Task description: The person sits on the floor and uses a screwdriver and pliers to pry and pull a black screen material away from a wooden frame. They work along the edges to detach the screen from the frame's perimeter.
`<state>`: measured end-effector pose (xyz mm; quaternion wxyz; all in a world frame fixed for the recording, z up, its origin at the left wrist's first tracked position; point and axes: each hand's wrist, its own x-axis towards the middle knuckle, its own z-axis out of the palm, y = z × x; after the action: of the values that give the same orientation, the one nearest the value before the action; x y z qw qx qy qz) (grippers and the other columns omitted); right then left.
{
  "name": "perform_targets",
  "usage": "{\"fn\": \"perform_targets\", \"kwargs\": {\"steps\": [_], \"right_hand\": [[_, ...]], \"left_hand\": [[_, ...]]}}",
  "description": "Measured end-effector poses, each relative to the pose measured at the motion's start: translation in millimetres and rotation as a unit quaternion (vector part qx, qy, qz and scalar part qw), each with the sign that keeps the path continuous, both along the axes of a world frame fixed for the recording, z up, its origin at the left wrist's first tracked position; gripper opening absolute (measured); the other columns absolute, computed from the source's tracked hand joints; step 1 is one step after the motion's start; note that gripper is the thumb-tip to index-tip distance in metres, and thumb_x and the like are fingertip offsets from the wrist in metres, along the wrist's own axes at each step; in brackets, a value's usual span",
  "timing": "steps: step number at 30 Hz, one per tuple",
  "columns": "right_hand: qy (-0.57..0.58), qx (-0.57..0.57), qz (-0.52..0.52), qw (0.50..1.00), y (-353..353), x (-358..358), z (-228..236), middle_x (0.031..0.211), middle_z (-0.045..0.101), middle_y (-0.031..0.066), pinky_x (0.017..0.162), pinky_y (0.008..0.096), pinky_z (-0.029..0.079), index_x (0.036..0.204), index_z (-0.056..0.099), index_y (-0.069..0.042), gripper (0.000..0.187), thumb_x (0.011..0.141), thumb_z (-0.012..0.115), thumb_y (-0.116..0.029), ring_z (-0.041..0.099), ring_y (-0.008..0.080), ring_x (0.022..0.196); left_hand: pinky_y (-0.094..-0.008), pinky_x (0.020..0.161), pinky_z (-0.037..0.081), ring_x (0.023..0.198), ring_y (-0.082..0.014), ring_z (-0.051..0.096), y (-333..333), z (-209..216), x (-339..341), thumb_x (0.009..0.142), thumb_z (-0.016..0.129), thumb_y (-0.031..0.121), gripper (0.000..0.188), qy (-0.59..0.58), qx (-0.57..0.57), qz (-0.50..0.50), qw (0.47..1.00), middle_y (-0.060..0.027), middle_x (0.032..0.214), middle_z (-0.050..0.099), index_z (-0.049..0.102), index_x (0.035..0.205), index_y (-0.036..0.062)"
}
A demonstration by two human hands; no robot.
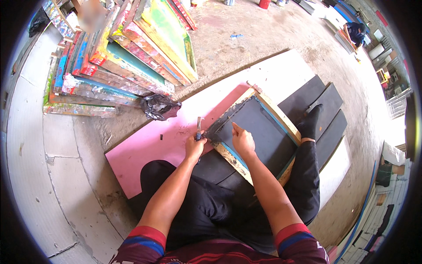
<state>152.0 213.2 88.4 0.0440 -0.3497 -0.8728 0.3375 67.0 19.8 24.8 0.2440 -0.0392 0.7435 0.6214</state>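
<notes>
My left hand (194, 148) is closed around the dark handle of a small hammer (199, 125), its metal end pointing away from me. A wooden screen frame (237, 163) lies tilted across the boards before me, with blue edging and dark mesh (263, 127) inside it. Over the frame's left part, my right hand (243, 140) is closed, its fingertips pinched at a thin sliver too small to name. Dark, ragged material (222, 127) runs along the frame's left side. My dark-socked foot (311, 123) rests by its right corner.
Under the frame lie a pink sheet (151, 152) and several dark boards (327, 103). Paint-stained frames (127, 66) lean in a stack at the far left, beside a crumpled black plastic bag (160, 107). Another person (354, 34) works at the far right.
</notes>
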Motion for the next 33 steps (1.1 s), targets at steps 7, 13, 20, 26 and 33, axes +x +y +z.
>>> {"fn": "perform_targets", "kwargs": {"steps": [7,13,20,26,33], "right_hand": [[-0.053,0.001,0.021,0.998,5,2,12,0.120,0.072,0.0251,0.097,0.0428,0.055,0.138,0.068,-0.018,0.039,0.100,0.065,-0.029,0.072,0.0375,0.113],[0.035,-0.572,-0.126,0.810,40,4,-13,0.077,0.068,0.0065,0.051,0.0327,0.048,0.143,0.066,-0.020,0.041,0.104,0.063,-0.033,0.064,0.0161,0.062],[0.082,0.019,-0.002,0.996,25,11,-11,0.102,0.077,0.0185,0.074,0.0442,0.059,0.135,0.071,-0.021,0.035,0.104,0.060,-0.034,0.076,0.0347,0.086],[0.016,0.048,-0.008,0.999,37,-6,11,0.112,0.074,0.0199,0.091,0.0457,0.057,0.133,0.071,-0.020,0.034,0.103,0.060,-0.030,0.071,0.0397,0.105],[-0.038,0.070,0.004,0.997,33,-16,15,0.111,0.074,0.0200,0.091,0.0486,0.057,0.133,0.071,-0.024,0.033,0.103,0.060,-0.030,0.071,0.0408,0.103]], "left_hand": [[-0.0307,0.054,0.046,0.058,-0.0125,0.061,-2,24,0,0.088,0.071,0.006,0.046,-0.032,0.006,-0.013,0.999,0.0003,0.079,0.064,0.070,0.134,0.0054],[-0.0296,0.054,0.046,0.058,-0.0129,0.062,-3,22,-1,0.088,0.071,0.004,0.046,-0.019,0.001,-0.021,1.000,-0.0007,0.079,0.064,0.070,0.134,0.0051],[-0.0292,0.052,0.045,0.057,-0.0124,0.061,1,16,-1,0.088,0.071,0.003,0.046,-0.020,0.023,-0.015,0.999,-0.0009,0.078,0.064,0.070,0.133,0.0032],[-0.0293,0.049,0.044,0.056,-0.0119,0.061,1,26,-1,0.087,0.071,0.002,0.045,-0.019,0.016,-0.017,1.000,-0.0017,0.077,0.065,0.070,0.133,0.0018],[-0.0295,0.051,0.046,0.057,-0.0131,0.062,-2,20,-2,0.087,0.070,0.004,0.048,-0.013,0.017,-0.022,1.000,-0.0036,0.082,0.067,0.069,0.135,0.0027]]}}
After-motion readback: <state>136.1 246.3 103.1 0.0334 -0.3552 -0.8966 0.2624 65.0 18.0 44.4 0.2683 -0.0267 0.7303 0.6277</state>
